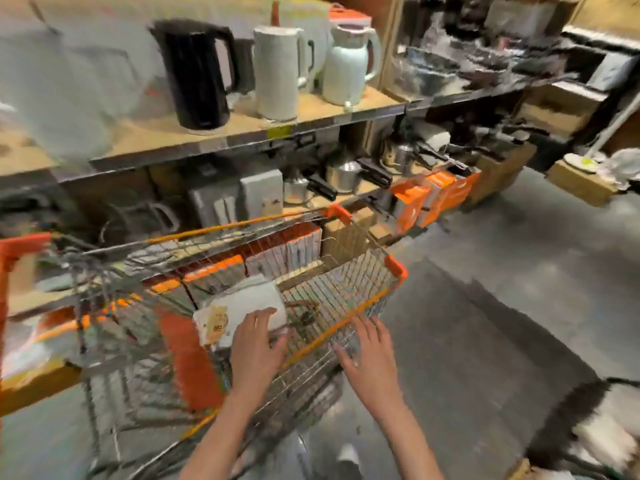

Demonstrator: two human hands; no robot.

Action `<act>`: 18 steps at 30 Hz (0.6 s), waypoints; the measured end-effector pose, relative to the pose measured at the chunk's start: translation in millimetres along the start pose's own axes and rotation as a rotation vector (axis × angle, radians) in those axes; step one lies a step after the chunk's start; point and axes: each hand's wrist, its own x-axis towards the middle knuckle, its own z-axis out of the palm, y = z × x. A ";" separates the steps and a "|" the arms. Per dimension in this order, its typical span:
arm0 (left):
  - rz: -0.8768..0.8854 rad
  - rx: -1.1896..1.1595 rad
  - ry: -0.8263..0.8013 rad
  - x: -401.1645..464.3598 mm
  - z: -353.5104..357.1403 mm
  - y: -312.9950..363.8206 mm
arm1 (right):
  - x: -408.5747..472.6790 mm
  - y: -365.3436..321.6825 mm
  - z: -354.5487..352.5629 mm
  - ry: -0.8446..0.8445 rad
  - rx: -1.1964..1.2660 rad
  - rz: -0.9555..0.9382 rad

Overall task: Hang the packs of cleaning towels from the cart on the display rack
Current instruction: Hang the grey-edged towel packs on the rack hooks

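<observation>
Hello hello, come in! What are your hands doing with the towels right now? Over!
Left hand on a towel pack in the cart; grip unclear. Right hand open over the cart rim. Nothing blocking the pack; no display rack in view.

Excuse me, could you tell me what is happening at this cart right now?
A person is leaning over a wire shopping cart beside shelves of kettles. The left hand rests on a pack of cleaning towels lying in the cart, about to take it. The right hand hovers open by the cart's orange-trimmed rim, holding nothing. No display rack is clearly in view, so nothing is hung yet.
</observation>
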 end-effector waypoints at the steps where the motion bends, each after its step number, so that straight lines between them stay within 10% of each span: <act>1: -0.062 0.006 0.022 6.3 2.6 -5.1 | 16.6 3.3 5.5 -0.052 0.000 -0.049; 18: -0.876 -0.535 0.480 83.9 41.8 -51.5 | 208.3 -28.3 117.4 -0.490 0.017 -0.568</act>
